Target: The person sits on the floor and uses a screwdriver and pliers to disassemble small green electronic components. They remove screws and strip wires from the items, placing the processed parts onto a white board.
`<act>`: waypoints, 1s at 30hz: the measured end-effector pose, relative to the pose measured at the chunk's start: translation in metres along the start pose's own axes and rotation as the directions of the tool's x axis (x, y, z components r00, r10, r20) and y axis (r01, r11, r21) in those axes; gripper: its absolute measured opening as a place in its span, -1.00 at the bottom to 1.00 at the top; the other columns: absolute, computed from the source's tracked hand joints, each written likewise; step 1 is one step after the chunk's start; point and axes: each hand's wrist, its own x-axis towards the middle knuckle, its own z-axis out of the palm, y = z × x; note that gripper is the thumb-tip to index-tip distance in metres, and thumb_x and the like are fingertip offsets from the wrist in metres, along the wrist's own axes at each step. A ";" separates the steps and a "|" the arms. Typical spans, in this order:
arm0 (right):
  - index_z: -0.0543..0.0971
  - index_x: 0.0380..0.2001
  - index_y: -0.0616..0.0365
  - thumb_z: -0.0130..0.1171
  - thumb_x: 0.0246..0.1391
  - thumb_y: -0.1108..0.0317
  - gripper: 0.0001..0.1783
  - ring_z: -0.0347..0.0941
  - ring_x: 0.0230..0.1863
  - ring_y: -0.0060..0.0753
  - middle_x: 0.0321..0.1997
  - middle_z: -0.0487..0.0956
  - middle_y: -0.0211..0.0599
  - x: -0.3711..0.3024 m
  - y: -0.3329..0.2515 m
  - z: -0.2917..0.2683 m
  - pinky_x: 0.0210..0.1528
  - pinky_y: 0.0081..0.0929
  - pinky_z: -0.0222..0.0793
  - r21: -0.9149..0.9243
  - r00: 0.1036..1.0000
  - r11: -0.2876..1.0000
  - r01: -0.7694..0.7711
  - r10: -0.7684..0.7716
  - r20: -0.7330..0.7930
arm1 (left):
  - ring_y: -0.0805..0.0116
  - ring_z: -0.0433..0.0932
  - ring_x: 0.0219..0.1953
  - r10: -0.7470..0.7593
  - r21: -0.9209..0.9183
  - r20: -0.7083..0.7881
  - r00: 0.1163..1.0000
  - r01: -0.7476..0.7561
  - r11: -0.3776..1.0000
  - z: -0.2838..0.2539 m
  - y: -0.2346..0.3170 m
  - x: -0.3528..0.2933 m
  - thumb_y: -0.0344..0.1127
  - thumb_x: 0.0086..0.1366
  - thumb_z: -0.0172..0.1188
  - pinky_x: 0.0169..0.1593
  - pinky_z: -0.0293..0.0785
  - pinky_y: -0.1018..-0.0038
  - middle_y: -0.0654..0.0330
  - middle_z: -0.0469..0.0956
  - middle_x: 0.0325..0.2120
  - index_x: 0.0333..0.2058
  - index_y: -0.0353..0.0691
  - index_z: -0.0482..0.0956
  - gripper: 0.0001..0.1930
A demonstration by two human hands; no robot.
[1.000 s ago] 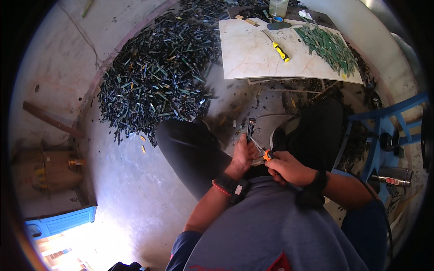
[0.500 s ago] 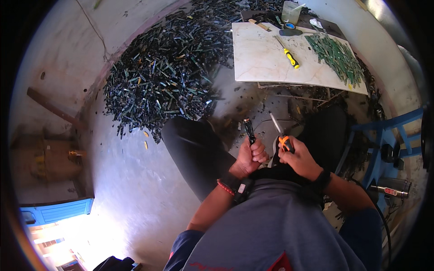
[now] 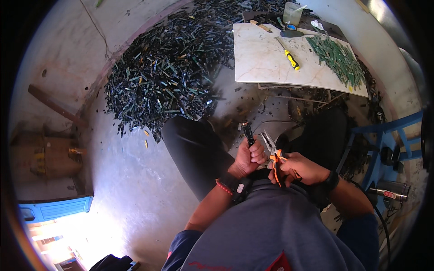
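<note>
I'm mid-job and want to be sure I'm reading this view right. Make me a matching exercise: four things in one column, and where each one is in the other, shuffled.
Things
1. pliers
2. yellow-and-black screwdriver
3. black rod-shaped piece
4. green strips

Places
A. gripped in the person's left hand
B. at the right end of the pale board
C. held in the person's right hand
D. nearer the middle of the pale board

Right pairs
1-C
2-D
3-A
4-B
</note>
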 end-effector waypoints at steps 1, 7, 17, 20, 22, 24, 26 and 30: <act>0.43 -0.20 0.20 -0.05 0.13 0.32 -0.77 0.50 -0.32 -0.55 -0.31 0.56 -0.31 0.002 0.001 0.001 -0.48 -0.63 0.34 -0.079 0.995 0.994 0.081 -0.085 -0.056 | 0.52 -0.05 -0.81 -0.006 0.000 0.003 1.000 0.006 1.000 0.000 0.000 0.000 0.00 0.33 -0.23 -0.61 0.02 0.51 0.43 -0.03 -0.86 -0.80 0.03 0.07 -0.50; 0.39 -0.32 0.23 0.12 0.06 0.41 -0.83 0.24 -0.52 -0.59 -0.54 0.37 -0.46 0.048 0.006 -0.011 -0.44 -0.57 0.25 -0.603 0.704 0.683 0.412 -0.659 -0.265 | 0.52 -0.02 -0.81 -0.072 0.051 0.005 0.997 0.071 0.996 0.003 -0.003 -0.002 -0.01 0.33 -0.24 -0.59 0.03 0.53 0.44 0.00 -0.85 -0.78 0.04 0.07 -0.52; 0.39 -0.08 0.27 0.06 0.10 0.45 -0.70 0.33 -0.38 -0.55 -0.39 0.43 -0.37 0.088 -0.027 -0.003 -0.29 -0.54 0.35 -0.711 0.675 0.466 0.526 -0.738 0.015 | 0.57 0.08 -0.71 -0.245 0.235 0.020 0.969 0.234 0.943 -0.011 -0.014 -0.002 -0.14 0.37 -0.19 -0.62 0.01 0.61 0.36 0.22 -0.69 -0.57 -0.08 0.28 -0.68; 0.40 -0.08 0.28 0.03 0.09 0.46 -0.70 0.40 -0.55 -0.50 -0.48 0.44 -0.33 0.068 -0.049 0.010 -0.50 -0.54 0.40 -0.667 0.846 0.643 0.377 -0.532 -0.034 | 0.53 0.16 -0.66 -0.152 0.380 -0.088 0.985 0.174 0.908 -0.003 -0.015 -0.006 -0.13 0.38 -0.18 -0.62 0.06 0.63 0.29 0.32 -0.59 -0.42 -0.15 0.36 -0.73; 0.40 -0.10 0.28 0.02 0.05 0.48 -0.69 0.36 -0.79 -0.46 -0.56 0.44 -0.31 0.062 -0.051 0.014 -0.80 -0.54 0.33 -0.602 0.882 0.718 0.350 -0.470 -0.047 | 0.50 0.22 -0.62 -0.135 0.459 -0.118 0.984 0.175 0.871 0.001 -0.012 -0.006 -0.12 0.37 -0.17 -0.61 0.11 0.64 0.25 0.38 -0.52 -0.32 -0.18 0.39 -0.73; 0.40 -0.09 0.27 0.02 0.03 0.48 -0.68 0.41 -0.70 -0.39 -0.55 0.45 -0.25 0.062 -0.050 0.012 -0.69 -0.47 0.38 -0.660 0.881 0.671 0.339 -0.473 -0.029 | 0.49 0.26 -0.59 -0.127 0.529 -0.121 0.984 0.172 0.831 -0.005 -0.012 -0.004 -0.11 0.37 -0.16 -0.60 0.13 0.65 0.25 0.41 -0.48 -0.29 -0.18 0.40 -0.72; 0.40 -0.09 0.26 0.03 0.01 0.47 -0.67 0.46 -0.61 -0.27 -0.53 0.47 -0.18 0.067 -0.044 0.007 -0.57 -0.37 0.41 -0.732 0.816 0.545 0.409 -0.577 0.026 | 0.49 0.27 -0.57 -0.057 0.753 -0.085 0.995 0.101 0.650 -0.016 -0.011 -0.004 -0.09 0.38 -0.17 -0.60 0.14 0.65 0.25 0.42 -0.47 -0.30 -0.19 0.41 -0.70; 0.42 -0.15 0.23 0.06 -0.01 0.44 -0.71 0.49 -0.39 0.03 -0.45 0.51 -0.03 0.071 -0.041 0.000 -0.35 -0.18 0.38 -0.874 0.797 0.375 0.308 -0.604 0.022 | 0.50 0.25 -0.58 0.012 0.733 -0.137 0.990 0.093 0.674 -0.024 -0.009 -0.004 0.04 0.39 -0.24 -0.60 0.12 0.61 0.28 0.41 -0.54 -0.39 -0.21 0.45 -0.55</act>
